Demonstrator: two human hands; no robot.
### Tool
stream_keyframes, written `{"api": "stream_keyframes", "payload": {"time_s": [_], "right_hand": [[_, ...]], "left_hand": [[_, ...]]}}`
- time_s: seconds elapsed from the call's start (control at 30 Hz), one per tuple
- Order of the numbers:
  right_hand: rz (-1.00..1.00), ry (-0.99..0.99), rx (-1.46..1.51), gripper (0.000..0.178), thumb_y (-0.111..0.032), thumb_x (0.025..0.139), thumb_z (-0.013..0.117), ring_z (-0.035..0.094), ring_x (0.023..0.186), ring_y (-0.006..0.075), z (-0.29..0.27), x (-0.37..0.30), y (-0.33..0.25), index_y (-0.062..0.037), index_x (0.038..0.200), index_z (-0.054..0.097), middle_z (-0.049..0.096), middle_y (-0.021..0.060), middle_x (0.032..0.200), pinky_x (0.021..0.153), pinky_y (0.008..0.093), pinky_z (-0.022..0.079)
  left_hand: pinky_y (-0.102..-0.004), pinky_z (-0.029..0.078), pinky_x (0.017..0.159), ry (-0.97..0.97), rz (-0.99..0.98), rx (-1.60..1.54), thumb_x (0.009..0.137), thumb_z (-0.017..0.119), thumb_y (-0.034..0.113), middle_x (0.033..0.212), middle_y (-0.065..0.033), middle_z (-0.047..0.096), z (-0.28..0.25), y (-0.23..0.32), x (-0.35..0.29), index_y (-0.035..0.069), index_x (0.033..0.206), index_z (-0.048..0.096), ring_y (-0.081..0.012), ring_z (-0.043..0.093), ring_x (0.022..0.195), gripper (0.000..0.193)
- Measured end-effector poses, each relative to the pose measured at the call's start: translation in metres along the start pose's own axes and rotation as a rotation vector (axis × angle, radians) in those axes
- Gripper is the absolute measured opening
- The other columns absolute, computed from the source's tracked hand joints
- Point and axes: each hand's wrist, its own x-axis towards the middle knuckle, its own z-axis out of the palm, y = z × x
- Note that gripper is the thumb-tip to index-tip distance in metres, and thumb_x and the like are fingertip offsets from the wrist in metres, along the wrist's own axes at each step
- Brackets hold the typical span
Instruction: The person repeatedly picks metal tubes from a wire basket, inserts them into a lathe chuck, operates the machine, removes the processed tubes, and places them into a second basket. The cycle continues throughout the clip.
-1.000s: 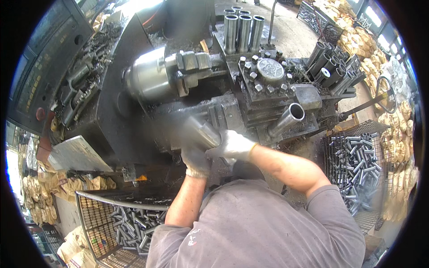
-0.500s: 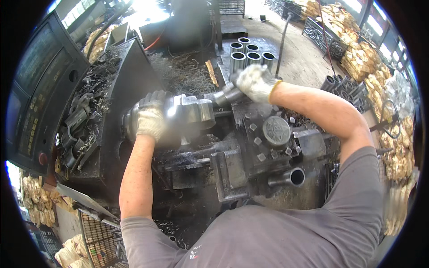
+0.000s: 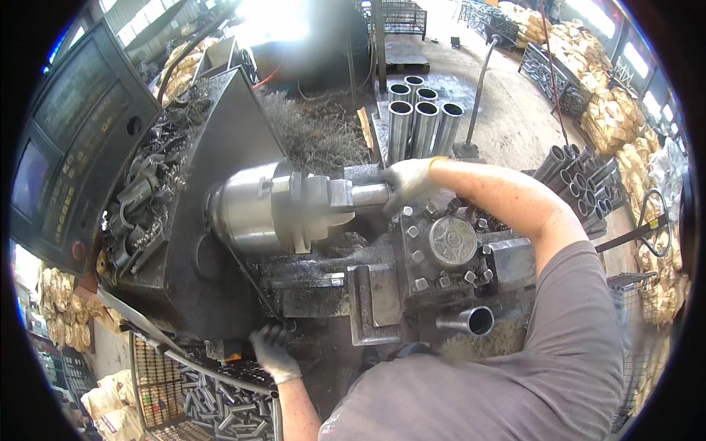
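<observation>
A short steel tube [image 3: 370,195] sits level, its left end between the jaws of the lathe chuck [image 3: 257,209]. At its other end is my right hand [image 3: 409,181] in a pale knitted glove, closed round the tube; my fingertips are partly hidden. My left hand [image 3: 273,354], in a dirty grey-white glove, is low in front of the machine, fingers apart and nothing visible in them. Just above it is the machine's dark front, with a small orange-marked part [image 3: 232,356] to its left. The bolted tool post [image 3: 451,242] stands below and right of my right hand.
Several upright steel tubes [image 3: 426,125] stand behind the lathe. Another tube [image 3: 471,321] lies in front of the tool post. A control panel [image 3: 70,154] borders the left, beside a chip-covered ledge [image 3: 143,187]. A wire bin [image 3: 158,382] of small pieces is at lower left.
My left hand has left the chuck and dropped to the machine's lower front. The tube, tilted before, is now level in the jaws, with my right hand still on its end.
</observation>
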Motion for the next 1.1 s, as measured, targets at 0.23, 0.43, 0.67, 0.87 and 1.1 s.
{"api": "stream_keyframes", "payload": {"time_s": [0.23, 0.43, 0.67, 0.87, 1.1], "right_hand": [[-0.167, 0.099, 0.182, 0.048, -0.020, 0.076, 0.083, 0.077, 0.079, 0.0222, 0.007, 0.013, -0.037, 0.0017, 0.118, 0.076, 0.080, 0.0135, 0.095, 0.070, 0.0378, 0.064], [0.002, 0.006, 0.318, 0.070, -0.018, 0.071, 0.087, 0.075, 0.078, 0.0215, 0.000, 0.032, -0.065, 0.0056, 0.130, 0.060, 0.077, 0.0140, 0.094, 0.062, 0.0347, 0.062], [0.130, 0.071, 0.326, 0.078, -0.025, 0.070, 0.086, 0.074, 0.085, 0.0217, -0.001, 0.008, -0.086, 0.0051, 0.137, 0.059, 0.077, 0.0140, 0.097, 0.070, 0.0349, 0.060], [0.104, 0.100, 0.017, 0.092, -0.035, 0.067, 0.093, 0.076, 0.098, 0.0287, 0.013, 0.023, -0.053, 0.0052, 0.142, 0.060, 0.077, 0.0184, 0.111, 0.084, 0.0377, 0.062], [0.267, 0.145, -0.296, 0.081, -0.043, 0.080, 0.089, 0.074, 0.114, 0.0338, -0.012, -0.032, -0.081, -0.0018, 0.144, 0.062, 0.075, 0.0223, 0.127, 0.099, 0.0431, 0.060]], "left_hand": [[-0.0328, 0.041, 0.063, 0.332, 0.121, -0.108, 0.106, 0.047, 0.066, 0.077, 0.0013, 0.051, -0.078, 0.051, 0.007, 0.014, 0.094, 0.055, -0.0160, 0.044, 0.066, 0.054], [-0.0285, 0.031, 0.049, 0.118, -0.174, -0.188, 0.106, 0.055, 0.057, 0.064, 0.0078, 0.044, -0.138, 0.085, 0.044, 0.020, 0.079, 0.051, -0.0126, 0.035, 0.052, 0.047], [-0.0299, 0.040, 0.052, 0.236, 0.113, 0.124, 0.108, 0.058, 0.049, 0.069, 0.0039, 0.049, -0.124, 0.066, 0.044, 0.020, 0.085, 0.056, -0.0124, 0.042, 0.057, 0.038], [-0.0319, 0.044, 0.055, 0.435, 0.745, 0.829, 0.113, 0.050, 0.048, 0.080, -0.0029, 0.061, -0.170, 0.041, 0.083, 0.001, 0.134, 0.066, -0.0155, 0.051, 0.061, 0.054], [-0.0277, 0.044, 0.054, 0.087, 0.131, 0.196, 0.112, 0.052, 0.046, 0.077, -0.0003, 0.058, -0.111, 0.073, 0.048, 0.010, 0.105, 0.068, -0.0148, 0.050, 0.060, 0.040]]}}
